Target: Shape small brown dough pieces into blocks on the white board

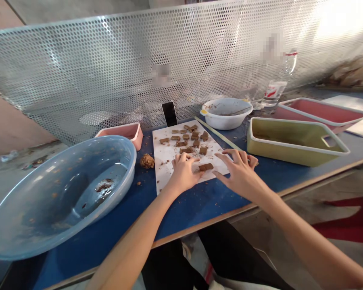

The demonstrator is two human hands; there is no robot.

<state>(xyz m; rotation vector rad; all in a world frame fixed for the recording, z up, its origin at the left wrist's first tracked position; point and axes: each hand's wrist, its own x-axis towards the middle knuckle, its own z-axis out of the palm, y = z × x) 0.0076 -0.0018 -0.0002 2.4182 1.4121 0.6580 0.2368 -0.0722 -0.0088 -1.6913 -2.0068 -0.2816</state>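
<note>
A small brown block of clay-like material lies on a white board, between my two hands. My left hand is at its left end, thumb close to the block and fingers apart; whether the thumb touches it I cannot tell. My right hand hovers to its right with fingers spread, holding nothing. Behind the hands, several similar brown pieces are scattered on the board among crumbs. A rough brown lump rests on the blue table just left of the board.
A large blue basin stands left, a pink container behind it. A phone leans on the perforated metal screen. Right are a white bowl, a flat strip, a green bin, a red bin and a bottle.
</note>
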